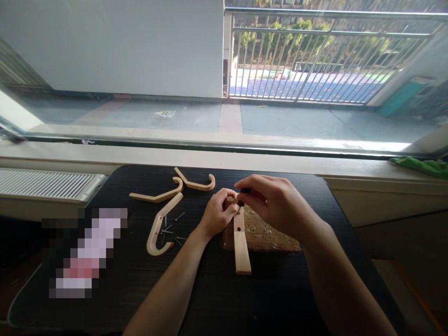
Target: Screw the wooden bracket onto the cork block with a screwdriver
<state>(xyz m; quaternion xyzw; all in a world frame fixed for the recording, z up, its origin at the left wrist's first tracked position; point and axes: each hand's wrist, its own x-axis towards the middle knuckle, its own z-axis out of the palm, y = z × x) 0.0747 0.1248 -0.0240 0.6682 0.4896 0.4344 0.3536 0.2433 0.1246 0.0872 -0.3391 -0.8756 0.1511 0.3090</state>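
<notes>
A pale wooden hook point(241, 252) lies lengthwise over a brown board with small holes point(269, 228), its straight end sticking out past the near edge. My left hand point(219, 212) is closed around the far end of this hook, fingers bent against it. Above the same end, my right hand point(273, 196) is closed on a short black screwdriver point(245, 191), mostly hidden by the fingers. Its lower end is close to the upper hole of the hook; whether it touches a screw I cannot tell. A second hole in the hook shows nearer to me.
Three more wooden hooks point(154, 228) lie on the black table point(273, 298) at the left and back. Several loose screws point(167, 230) are scattered beside the nearest one. A blurred pale item point(91, 252) sits far left. Behind are a windowsill point(196, 161) and a radiator point(52, 184).
</notes>
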